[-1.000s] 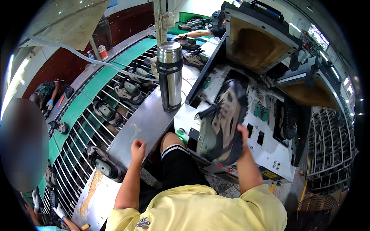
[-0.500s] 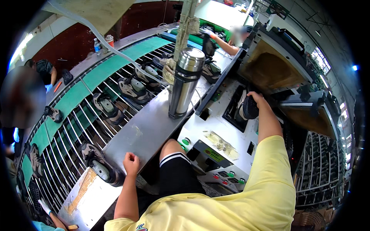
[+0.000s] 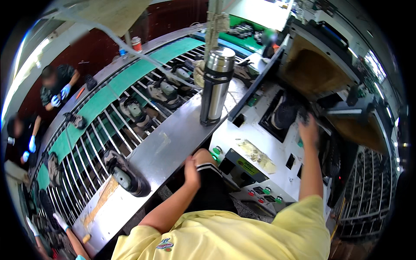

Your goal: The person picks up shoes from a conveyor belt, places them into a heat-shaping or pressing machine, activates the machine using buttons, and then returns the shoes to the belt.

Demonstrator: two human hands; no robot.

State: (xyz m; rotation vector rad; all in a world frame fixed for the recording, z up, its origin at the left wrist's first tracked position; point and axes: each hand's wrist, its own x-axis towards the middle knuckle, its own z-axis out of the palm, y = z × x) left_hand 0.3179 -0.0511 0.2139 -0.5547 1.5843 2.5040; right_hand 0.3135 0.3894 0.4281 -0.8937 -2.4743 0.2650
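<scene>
My right hand [image 3: 308, 130], smeared by motion, is just right of a dark-soled shoe [image 3: 287, 113] in the black recess of a white machine [image 3: 223, 141]. Whether its fingers touch the shoe or hold anything cannot be made out. My left hand [image 3: 190, 173] is by my knee, near the metal ledge, its fingers curled with nothing visible in them. To its left, a grey-brown shoe [image 3: 125, 177] with a pale green insert rests on the ledge's edge.
A steel flask [image 3: 217, 86] stands on the metal ledge [image 3: 162, 141]. Several shoes lie on the barred conveyor [image 3: 93, 151] to the left. Brown-lined lids [image 3: 318, 65] stand raised behind the machine. Gloved co-workers [image 3: 58, 89] work at the far left; other gloved hands [image 3: 60, 221] show at the lower left.
My right hand, earlier on the shoe's sole, has shifted right and nearer me; the shoe sits in the recess. My left hand has moved right, toward my knee. The view has shifted.
</scene>
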